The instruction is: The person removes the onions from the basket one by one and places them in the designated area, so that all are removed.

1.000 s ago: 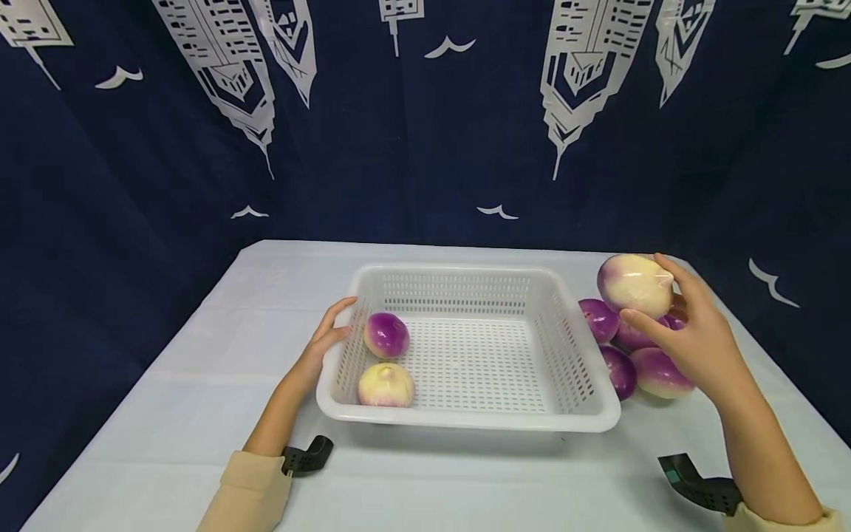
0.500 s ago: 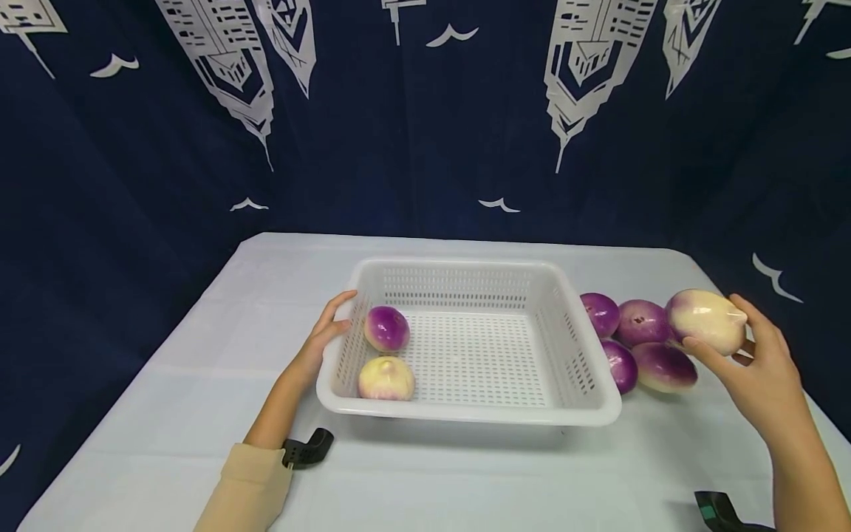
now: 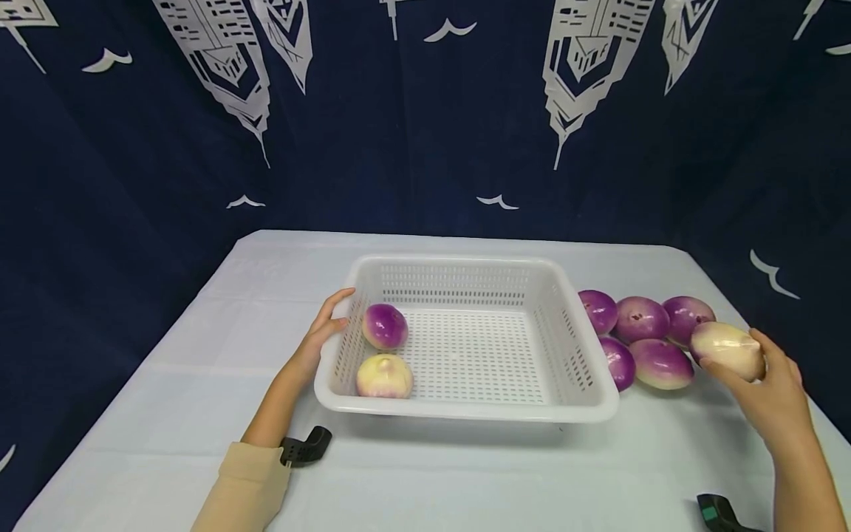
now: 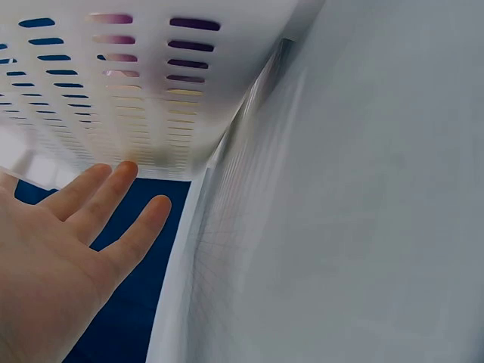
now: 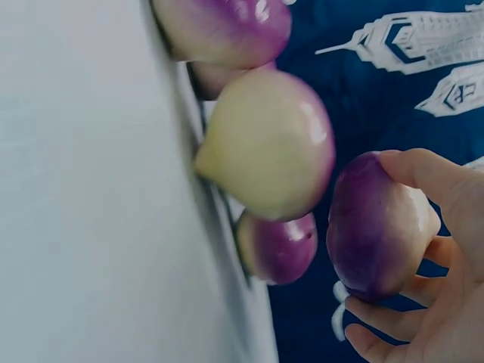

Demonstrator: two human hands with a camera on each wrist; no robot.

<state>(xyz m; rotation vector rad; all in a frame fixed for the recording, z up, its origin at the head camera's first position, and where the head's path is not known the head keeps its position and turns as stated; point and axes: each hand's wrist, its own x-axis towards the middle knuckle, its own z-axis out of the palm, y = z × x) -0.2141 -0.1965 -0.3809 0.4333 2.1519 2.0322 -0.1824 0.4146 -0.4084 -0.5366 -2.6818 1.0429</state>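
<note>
My right hand [image 3: 774, 391] holds a purple-and-white turnip [image 3: 728, 350] at the right end of a cluster of turnips, thumb on one side and fingers on the other. In the right wrist view this turnip [image 5: 378, 227] shows its purple end, and whether it touches the table cannot be told. My left hand [image 3: 319, 341] rests against the left side of a white plastic basket [image 3: 465, 411], thumb and index finger spread at the rim. The left wrist view shows straight fingers [image 4: 144, 231] by its slotted wall. Inside the basket are a purple turnip [image 3: 385, 326] and a pale-topped turnip [image 3: 385, 376].
Several more turnips [image 3: 661, 363] lie on the white-covered table [image 3: 465, 480], between the basket's right side and my right hand. A dark blue cloth [image 3: 399, 148] with white prints hangs behind the table. Black wrist straps [image 3: 306, 446] are in view.
My right hand has carried the held turnip from above the cluster down to its right end, uncovering a purple turnip behind. My left hand stays against the basket.
</note>
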